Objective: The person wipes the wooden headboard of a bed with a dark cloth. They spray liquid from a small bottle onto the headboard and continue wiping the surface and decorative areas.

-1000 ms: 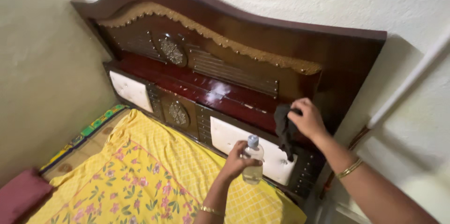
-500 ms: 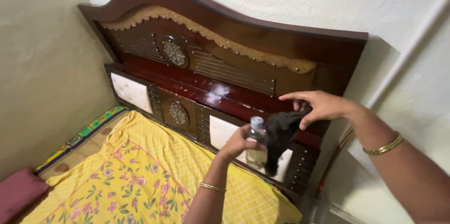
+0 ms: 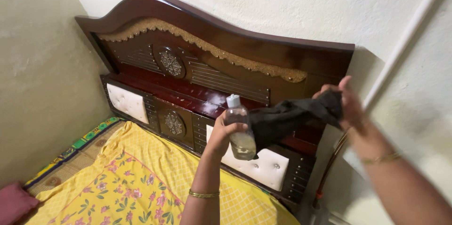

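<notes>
Bottle and cloth held up before a carved wooden headboard.

Pillow (image 3: 16,202) in dark red lies at the far left corner of the bed, beside a yellow floral bedsheet (image 3: 136,182) that runs up to the headboard (image 3: 207,50), whose lower part carries white padded panels (image 3: 126,102). Near the middle, the left hand (image 3: 220,133) has its grip wrapped around a clear plastic bottle (image 3: 239,133) with a pale cap, held upright and partly filled with clear liquid. A dark cloth (image 3: 287,116) stretches from just beside the bottle, touching it, across to the right hand (image 3: 346,105), whose fingers are pinched on the cloth's far end, raised in front of the headboard's right edge. Each wrist wears a gold bangle (image 3: 203,194). A pale wall (image 3: 414,88) stands at the far right.
</notes>
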